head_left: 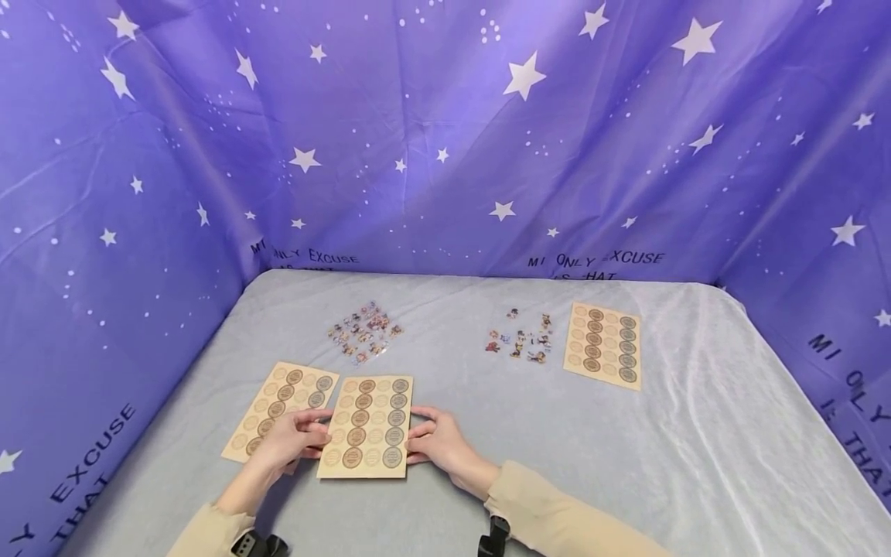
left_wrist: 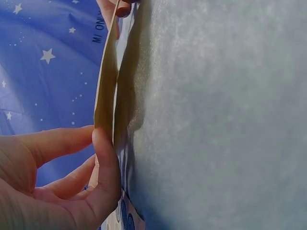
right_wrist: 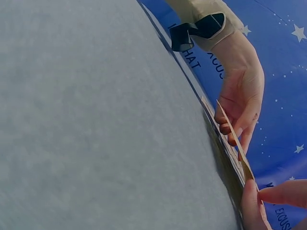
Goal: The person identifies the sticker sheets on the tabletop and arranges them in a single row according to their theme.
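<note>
A tan sheet of round stickers (head_left: 376, 427) spans my two hands, raised slightly off the cloth at the front left. My left hand (head_left: 281, 442) pinches its left edge between thumb and fingers, as the left wrist view shows with the sheet (left_wrist: 106, 91) edge-on. On the opposite edge, my right hand (head_left: 447, 447) pinches with thumb and fingers. A second sticker sheet (head_left: 267, 406) of the same kind lies flat on the left, partly covered by the left hand and forearm.
A clear sheet of small cartoon stickers (head_left: 363, 333) lies behind the hands. Farther right are another clear cartoon sheet (head_left: 518, 336) and a third tan sheet (head_left: 602, 344). Grey cloth (head_left: 626, 464) covers the table, and a purple star-printed curtain (head_left: 445, 116) surrounds it.
</note>
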`<state>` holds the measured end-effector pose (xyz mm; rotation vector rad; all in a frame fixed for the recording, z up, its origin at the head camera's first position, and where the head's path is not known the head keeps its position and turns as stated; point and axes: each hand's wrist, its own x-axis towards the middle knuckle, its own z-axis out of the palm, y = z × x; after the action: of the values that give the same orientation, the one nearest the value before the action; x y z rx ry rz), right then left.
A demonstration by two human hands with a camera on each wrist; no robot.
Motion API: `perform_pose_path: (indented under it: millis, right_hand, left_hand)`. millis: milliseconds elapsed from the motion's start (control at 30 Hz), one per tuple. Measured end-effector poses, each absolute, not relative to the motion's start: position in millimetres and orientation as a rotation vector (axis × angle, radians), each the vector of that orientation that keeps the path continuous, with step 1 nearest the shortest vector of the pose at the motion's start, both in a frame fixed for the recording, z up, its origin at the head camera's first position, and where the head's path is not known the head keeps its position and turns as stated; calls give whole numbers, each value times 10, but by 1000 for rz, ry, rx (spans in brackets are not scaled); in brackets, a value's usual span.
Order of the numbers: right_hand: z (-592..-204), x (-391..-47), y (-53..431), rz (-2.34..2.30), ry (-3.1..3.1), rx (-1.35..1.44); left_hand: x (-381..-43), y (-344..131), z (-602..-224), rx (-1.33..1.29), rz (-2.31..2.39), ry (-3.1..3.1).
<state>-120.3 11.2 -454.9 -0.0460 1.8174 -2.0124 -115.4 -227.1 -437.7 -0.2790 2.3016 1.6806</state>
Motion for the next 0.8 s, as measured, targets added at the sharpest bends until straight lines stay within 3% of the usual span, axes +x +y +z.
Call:
perform_pose_path:
  millis: [800]
  right_hand:
    - [-4564, -1220, 127, -1914, 1895, -131]
  left_hand:
    - [-1188, -2274, -4420, -290, 1586, 2362]
